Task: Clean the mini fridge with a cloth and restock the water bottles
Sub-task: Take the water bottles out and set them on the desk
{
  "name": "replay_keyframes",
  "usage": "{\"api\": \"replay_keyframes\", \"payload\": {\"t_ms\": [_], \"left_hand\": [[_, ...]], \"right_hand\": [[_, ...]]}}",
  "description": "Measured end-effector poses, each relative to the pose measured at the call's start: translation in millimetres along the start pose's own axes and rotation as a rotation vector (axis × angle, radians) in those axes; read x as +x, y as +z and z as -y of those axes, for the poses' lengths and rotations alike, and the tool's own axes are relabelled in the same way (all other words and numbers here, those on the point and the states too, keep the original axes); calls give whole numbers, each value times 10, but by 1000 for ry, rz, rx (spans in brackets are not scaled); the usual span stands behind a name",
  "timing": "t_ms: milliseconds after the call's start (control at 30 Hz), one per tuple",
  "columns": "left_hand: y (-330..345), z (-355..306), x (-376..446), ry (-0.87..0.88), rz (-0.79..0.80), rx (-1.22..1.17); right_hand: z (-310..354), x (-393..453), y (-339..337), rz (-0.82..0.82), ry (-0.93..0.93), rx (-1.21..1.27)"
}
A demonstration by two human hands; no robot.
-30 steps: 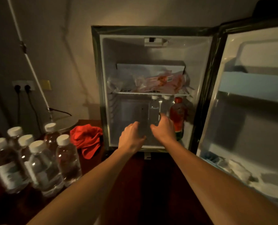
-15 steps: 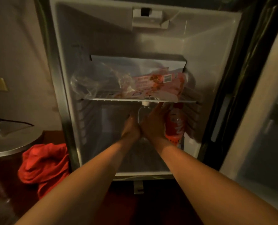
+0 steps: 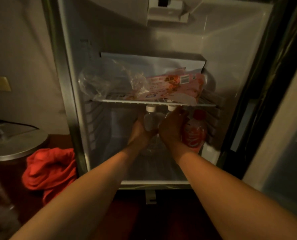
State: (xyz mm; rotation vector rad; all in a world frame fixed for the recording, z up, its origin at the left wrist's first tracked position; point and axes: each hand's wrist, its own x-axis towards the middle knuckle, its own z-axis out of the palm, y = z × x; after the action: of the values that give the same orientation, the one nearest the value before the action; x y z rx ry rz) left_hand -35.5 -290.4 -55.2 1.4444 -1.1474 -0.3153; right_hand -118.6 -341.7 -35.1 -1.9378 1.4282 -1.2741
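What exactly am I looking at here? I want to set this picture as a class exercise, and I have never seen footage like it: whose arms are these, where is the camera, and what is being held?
No machine is involved. The camera sits on a person's head and looks forward and down, so the two bare arms are the wearer's own. They reach into an open white mini fridge. The left hand curls round a clear plastic water bottle with a white cap. The right hand grips a second white-capped clear bottle, mostly hidden behind it. Beside them, to the right, stands a red soft-drink bottle. Above, a white wire shelf carries crinkled plastic food packets. Outside the fridge, to its left, a crumpled red cloth lies on a dark wooden surface, next to a round metal base.
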Motion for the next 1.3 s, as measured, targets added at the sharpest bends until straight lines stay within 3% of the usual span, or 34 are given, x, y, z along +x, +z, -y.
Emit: {"api": "replay_keyframes", "payload": {"t_ms": [100,400,833,1133,1300], "left_hand": [[-167,62,-69,5,-46,82],[-565,-33,-419,-27,-151,252],[-1310,-566,-2047,-13,-287,333],[-1994,-650,-3212,64,-259,393],[-2592,-678,-3668,47,-370,534]], "right_hand": [[-10,52,91,11,44,-142],[186,-458,30,158,-173,44],[471,-1917,-777,159,-245,39],[643,-2986,-864,214,-371,75],[887,-3468,-781,228,-466,109]]}}
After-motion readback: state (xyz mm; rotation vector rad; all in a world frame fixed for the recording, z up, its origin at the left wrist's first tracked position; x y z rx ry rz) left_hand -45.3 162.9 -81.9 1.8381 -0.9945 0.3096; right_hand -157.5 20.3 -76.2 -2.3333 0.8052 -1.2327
